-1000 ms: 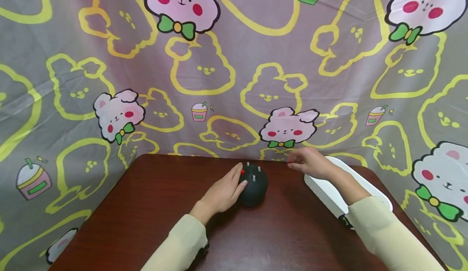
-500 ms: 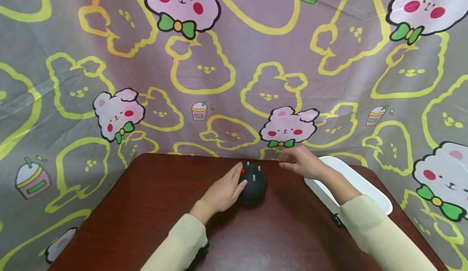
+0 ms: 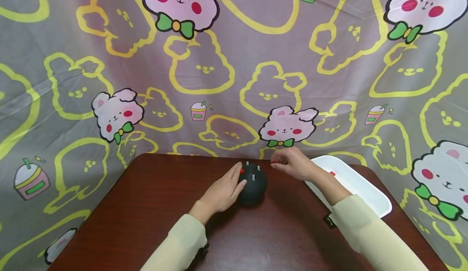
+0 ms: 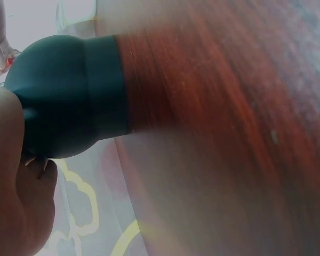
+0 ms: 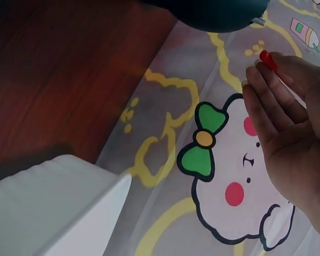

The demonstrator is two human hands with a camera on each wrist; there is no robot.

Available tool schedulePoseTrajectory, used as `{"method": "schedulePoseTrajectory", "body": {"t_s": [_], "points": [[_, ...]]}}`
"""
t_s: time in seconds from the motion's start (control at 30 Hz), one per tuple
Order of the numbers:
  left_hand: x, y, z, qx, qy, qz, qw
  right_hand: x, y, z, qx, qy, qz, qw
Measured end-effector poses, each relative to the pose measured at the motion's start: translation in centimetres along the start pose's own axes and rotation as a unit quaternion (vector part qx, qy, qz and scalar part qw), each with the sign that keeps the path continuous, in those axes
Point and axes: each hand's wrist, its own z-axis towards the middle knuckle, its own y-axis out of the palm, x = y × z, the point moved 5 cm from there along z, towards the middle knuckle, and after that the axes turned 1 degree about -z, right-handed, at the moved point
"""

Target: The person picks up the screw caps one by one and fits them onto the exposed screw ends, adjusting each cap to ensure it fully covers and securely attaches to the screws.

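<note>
A black dome-shaped object [image 3: 253, 191] stands on the table, with several short metal pegs [image 3: 253, 177] at its top. A red tip [image 3: 242, 171] shows on its left side, beside my left fingers. My left hand [image 3: 221, 190] rests along the dome's left side, fingers straight and thumb toward the near side; in the left wrist view the hand covers part of the dome [image 4: 58, 96]. Right of the dome, my right hand [image 3: 294, 164] pinches a small red tubular cap [image 5: 267, 60] between thumb and fingertips, apart from the pegs.
At the right of the brown table [image 3: 164, 206] lies a white tray [image 3: 369, 189], with a red piece [image 3: 332, 173] inside. The right forearm crosses over the tray's near-left edge. A patterned curtain [image 3: 226, 72] surrounds the back and sides of the table.
My right hand has moved left from beside the tray toward the dome, carrying the red cap. More of the tray and a red piece in it now show. My left hand has stayed put.
</note>
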Motion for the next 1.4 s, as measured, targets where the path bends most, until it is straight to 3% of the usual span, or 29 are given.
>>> {"method": "schedulePoseTrajectory", "body": {"t_s": [1.2, 1.4], "points": [[0.0, 0.0, -0.1, 0.003, 0.005, -0.001, 1.0, -2.3, 2.5, 2.5, 0.017, -0.038, 0.025, 0.999], [0.0, -0.1, -0.1, 0.005, 0.007, 0.0, 1.0, -2.5, 2.8, 2.9, 0.027, -0.029, 0.02, 0.999]]}}
